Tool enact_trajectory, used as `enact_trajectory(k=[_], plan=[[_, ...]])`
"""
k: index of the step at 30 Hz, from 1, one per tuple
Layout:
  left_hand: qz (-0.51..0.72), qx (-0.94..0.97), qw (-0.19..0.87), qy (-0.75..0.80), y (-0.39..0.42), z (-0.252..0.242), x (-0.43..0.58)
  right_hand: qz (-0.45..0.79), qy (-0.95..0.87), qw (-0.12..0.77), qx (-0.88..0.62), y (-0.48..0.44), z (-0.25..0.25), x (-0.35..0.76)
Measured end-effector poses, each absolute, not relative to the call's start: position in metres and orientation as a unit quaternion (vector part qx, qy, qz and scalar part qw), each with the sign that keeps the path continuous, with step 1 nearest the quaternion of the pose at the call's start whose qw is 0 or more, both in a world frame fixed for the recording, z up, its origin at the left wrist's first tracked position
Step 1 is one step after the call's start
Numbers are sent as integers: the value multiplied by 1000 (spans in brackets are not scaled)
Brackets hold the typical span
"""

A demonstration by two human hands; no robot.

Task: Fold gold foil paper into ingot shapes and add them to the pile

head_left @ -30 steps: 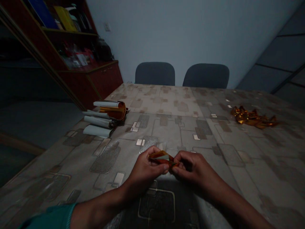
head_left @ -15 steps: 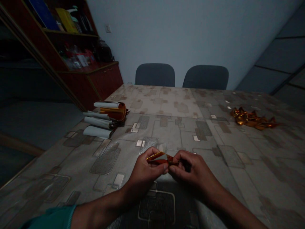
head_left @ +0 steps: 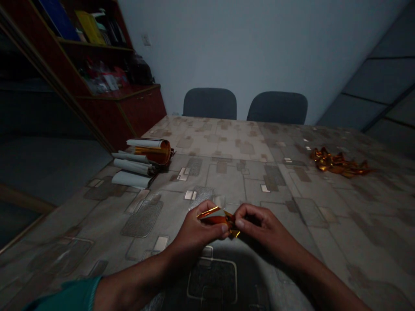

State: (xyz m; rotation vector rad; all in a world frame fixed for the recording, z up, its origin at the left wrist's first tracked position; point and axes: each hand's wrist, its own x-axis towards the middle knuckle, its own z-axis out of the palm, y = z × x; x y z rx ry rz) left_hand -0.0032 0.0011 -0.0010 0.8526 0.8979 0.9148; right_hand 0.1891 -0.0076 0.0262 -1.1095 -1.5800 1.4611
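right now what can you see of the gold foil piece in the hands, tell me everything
The piece of gold foil is a small, thin, creased sheet, shiny gold-orange with a pale patch near its middle. It is folded into an angular shape, with one pointed corner hanging low at its right end. It is held above the patterned table cover, gripped in the fingers of the left hand, and its right end reaches the thumb of the right hand.

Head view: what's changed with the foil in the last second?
The gold foil piece has shifted: its right end now droops down between the hands, with a gold tip showing. The left hand still grips it, and the right hand stays at that end. The crumpled foil pile and white rolls stayed put.
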Motion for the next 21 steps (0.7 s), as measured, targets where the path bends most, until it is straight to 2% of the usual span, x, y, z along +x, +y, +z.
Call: enact_trajectory(k=[8, 17, 21], plan=[[412, 383, 745, 358, 3, 6, -1, 473, -678, 340, -449, -9, 32, 191], [409, 402, 732, 368, 2, 0, -4, 485, -683, 329, -436, -8, 27, 188], [429, 378, 718, 396, 0, 4, -2, 492, -638, 373, -460, -10, 25, 189]])
